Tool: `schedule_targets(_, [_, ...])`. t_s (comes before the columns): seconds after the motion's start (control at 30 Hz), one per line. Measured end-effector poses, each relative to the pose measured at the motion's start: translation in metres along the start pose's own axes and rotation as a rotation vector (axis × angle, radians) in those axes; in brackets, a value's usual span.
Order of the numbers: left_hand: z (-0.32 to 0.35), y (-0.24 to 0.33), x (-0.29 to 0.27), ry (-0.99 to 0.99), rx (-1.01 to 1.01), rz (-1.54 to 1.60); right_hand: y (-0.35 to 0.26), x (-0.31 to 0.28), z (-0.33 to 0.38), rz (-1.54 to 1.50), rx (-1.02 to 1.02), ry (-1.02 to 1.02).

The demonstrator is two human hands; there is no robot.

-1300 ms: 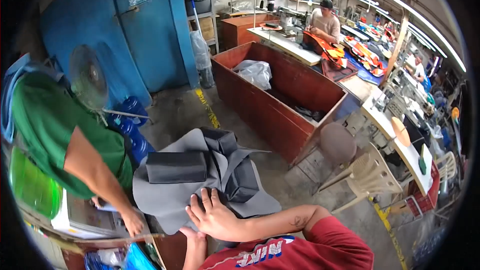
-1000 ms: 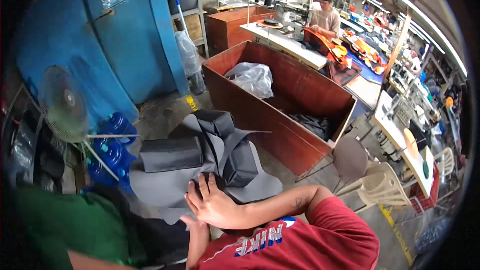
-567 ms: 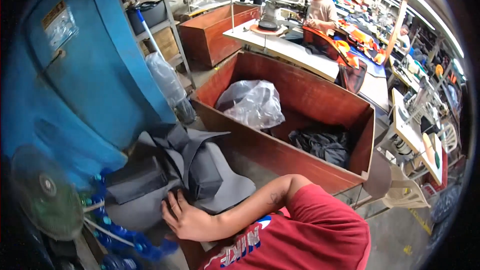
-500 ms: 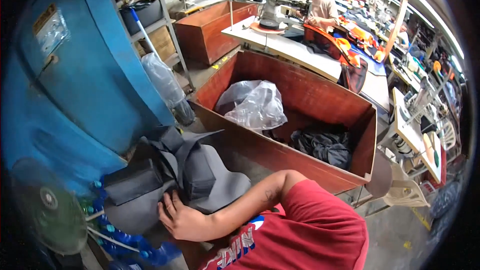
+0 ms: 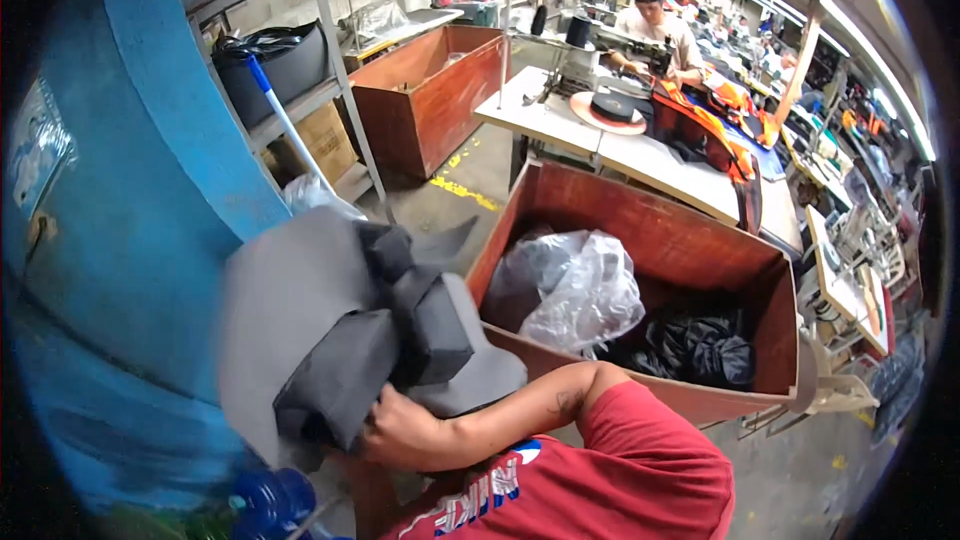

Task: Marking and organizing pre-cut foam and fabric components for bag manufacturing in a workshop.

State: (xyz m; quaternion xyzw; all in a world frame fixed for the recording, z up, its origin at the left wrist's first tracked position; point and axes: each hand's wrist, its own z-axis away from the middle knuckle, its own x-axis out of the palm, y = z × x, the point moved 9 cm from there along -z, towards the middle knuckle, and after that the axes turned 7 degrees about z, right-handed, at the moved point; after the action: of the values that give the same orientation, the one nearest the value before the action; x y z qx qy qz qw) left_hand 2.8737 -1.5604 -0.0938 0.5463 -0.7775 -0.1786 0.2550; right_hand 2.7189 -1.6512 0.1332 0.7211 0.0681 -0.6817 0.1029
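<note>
A large stiff grey fabric panel [image 5: 285, 290] with boxy dark grey pockets [image 5: 345, 375] stands raised in front of me at the left. My right hand [image 5: 405, 430] is closed at the lower edge of the nearest pocket, its fingertips partly hidden by the fabric. A strip of my left forearm shows under the right wrist. My left hand itself is hidden behind the panel and my right arm. Beyond the near pocket, another boxy pocket [image 5: 440, 330] sits beside a rounded grey flap [image 5: 485, 370].
A big blue machine housing [image 5: 150, 270] fills the left side. A reddish wooden bin [image 5: 640, 200] holds clear plastic [image 5: 585, 290] and black plastic [image 5: 705, 350]. Blue bottles [image 5: 270, 500] stand low left. Behind are a metal shelf [image 5: 340, 70] and a person [image 5: 665, 35] at a sewing table.
The grey panel has been lifted and tipped upright toward the blue housing. My right hand has moved from resting spread on it to gripping a pocket's edge. The view has shifted left.
</note>
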Motion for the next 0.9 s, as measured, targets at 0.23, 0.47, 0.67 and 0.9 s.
schedule_targets(0.23, [-0.104,-0.077,0.224,0.002,0.229,-0.147,0.176,-0.03,-0.079,0.409,0.454,0.268])
schedule_targets(0.47, [-0.162,-0.176,0.326,0.082,0.448,-0.243,0.32,-0.008,-0.133,0.435,0.648,0.236])
schedule_targets(0.67, [-0.209,-0.236,0.435,-0.835,0.431,-0.818,0.434,-0.011,-0.155,0.439,0.751,0.182])
schedule_targets(0.9, [-0.229,-0.355,0.541,-0.861,-0.6,0.523,0.551,-0.014,-0.179,0.503,0.85,0.2])
